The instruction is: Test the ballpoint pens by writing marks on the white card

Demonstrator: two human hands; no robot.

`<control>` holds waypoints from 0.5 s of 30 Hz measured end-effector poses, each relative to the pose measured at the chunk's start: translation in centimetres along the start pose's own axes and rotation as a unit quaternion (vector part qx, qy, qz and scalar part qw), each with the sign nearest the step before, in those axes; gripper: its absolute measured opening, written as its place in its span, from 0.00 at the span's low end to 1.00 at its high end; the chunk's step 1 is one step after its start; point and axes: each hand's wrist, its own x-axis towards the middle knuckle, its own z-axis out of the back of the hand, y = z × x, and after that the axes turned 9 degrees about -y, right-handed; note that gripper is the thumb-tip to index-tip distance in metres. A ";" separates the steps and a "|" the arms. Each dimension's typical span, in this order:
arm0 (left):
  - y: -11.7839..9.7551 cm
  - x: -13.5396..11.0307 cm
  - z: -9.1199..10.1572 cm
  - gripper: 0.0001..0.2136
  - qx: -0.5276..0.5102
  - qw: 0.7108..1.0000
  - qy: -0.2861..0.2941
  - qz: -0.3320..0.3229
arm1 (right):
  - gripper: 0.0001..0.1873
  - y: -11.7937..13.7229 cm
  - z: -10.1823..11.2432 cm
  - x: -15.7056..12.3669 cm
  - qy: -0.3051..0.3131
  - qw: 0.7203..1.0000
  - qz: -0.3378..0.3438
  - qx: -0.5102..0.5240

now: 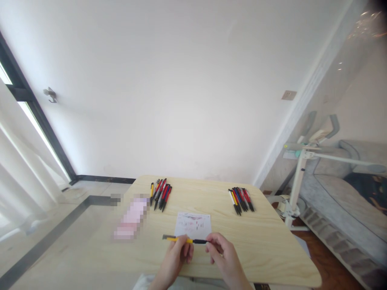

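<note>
My left hand [177, 257] and my right hand [222, 253] hold one yellow and black pen [185, 240] level between them, just above the near edge of a light wooden table [266, 245]. The left fingers pinch the yellow barrel; the right fingers pinch the black end. Right behind the pen lies a small white paper [193, 224] with red and dark scribbles.
A pile of several pens [161, 193] lies at the table's far left, and another pile of pens [241, 199] at the far right. A blurred pink patch [131, 219] sits on the left side. A grey sofa [347, 193] and a white stand [298, 181] are to the right.
</note>
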 end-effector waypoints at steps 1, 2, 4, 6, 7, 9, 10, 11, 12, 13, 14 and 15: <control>-0.1 0.0 -0.1 0.20 0.000 1.000 -0.001 0.002 | 0.15 0.1 0.0 0.0 0.000 1.000 -0.001 0.002; -0.2 -0.1 -0.2 0.20 0.003 1.000 -0.001 0.004 | 0.15 0.1 0.0 0.0 0.001 1.000 -0.002 0.005; -0.3 -0.1 -0.3 0.20 0.011 1.000 -0.003 0.007 | 0.15 0.2 0.0 0.0 0.000 1.000 -0.006 0.009; -0.4 -0.1 -0.3 0.20 0.015 1.000 -0.004 0.008 | 0.16 0.1 -0.1 0.0 0.001 1.000 -0.008 0.011; -0.4 -0.1 -0.3 0.20 0.015 1.000 -0.002 0.010 | 0.16 0.0 -0.1 0.0 0.001 1.000 -0.008 0.010; -0.4 -0.1 -0.3 0.20 0.011 1.000 0.003 0.014 | 0.16 -0.1 -0.1 0.0 -0.001 1.000 -0.008 0.006; -0.4 -0.1 -0.3 0.20 0.007 1.000 0.005 0.016 | 0.16 -0.1 -0.1 -0.1 -0.001 1.000 -0.010 0.005; -0.4 -0.1 -0.3 0.19 0.003 1.000 0.006 0.016 | 0.16 -0.2 -0.1 -0.1 -0.001 1.000 -0.012 0.004; -0.4 -0.1 -0.2 0.19 -0.001 1.000 0.007 0.015 | 0.17 -0.2 -0.1 -0.1 0.000 1.000 -0.013 0.005; -0.4 -0.1 -0.2 0.19 -0.004 1.000 0.007 0.014 | 0.17 -0.3 -0.1 -0.1 0.000 1.000 -0.015 0.005; -0.3 -0.1 -0.2 0.18 -0.006 1.000 0.008 0.013 | 0.17 -0.3 -0.1 -0.1 0.000 1.000 -0.015 0.004; -0.3 -0.1 -0.2 0.18 -0.007 1.000 0.009 0.012 | 0.17 -0.4 -0.2 -0.1 0.000 1.000 -0.016 0.002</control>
